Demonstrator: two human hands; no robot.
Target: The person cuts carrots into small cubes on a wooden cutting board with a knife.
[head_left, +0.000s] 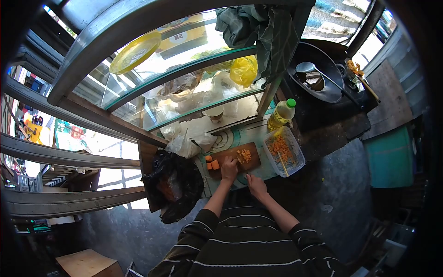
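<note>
Dark, white-striped shirt (249,240) fills the bottom centre. Mid-frame, on a brown wooden board (254,164), orange chunks (215,165) sit left of small diced pieces (244,156); cutting seems under way. Left hand (229,170) bends over the board, right hand (256,185) curls beside it, grips unclear. Further cuts need tucked fingertips. Upper left, a yellow-and-white panel (179,38) seemingly reads "5K", inverted.

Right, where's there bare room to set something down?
The dark ledge between tub and wok looks bare. It's crowded on the board, with orange pieces either side of your left hand, and around the bottle.
</note>
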